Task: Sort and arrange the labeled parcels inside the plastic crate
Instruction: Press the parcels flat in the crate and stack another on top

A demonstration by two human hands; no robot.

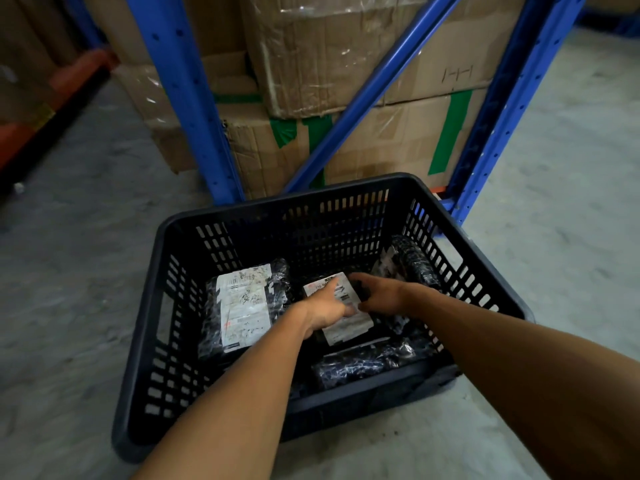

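Centre parcel (341,308), black wrap, white shipping label up: gripped from both sides, left hand (322,315) laid over its near-left edge, right hand (375,294) curled on its right edge; positioned mid-floor of crate. Left parcel (242,306), black wrap, large white label up: flat against left wall, apart from both hands. Near parcel (363,367), black wrap, no label showing: along front wall. Right parcel (410,261), black wrap: propped tilted against right wall. Plastic crate (152,341), black, slotted sides: on concrete floor (69,271). Behind: blue shelving uprights (187,98), stacked cardboard cartons (346,57) with green tape.
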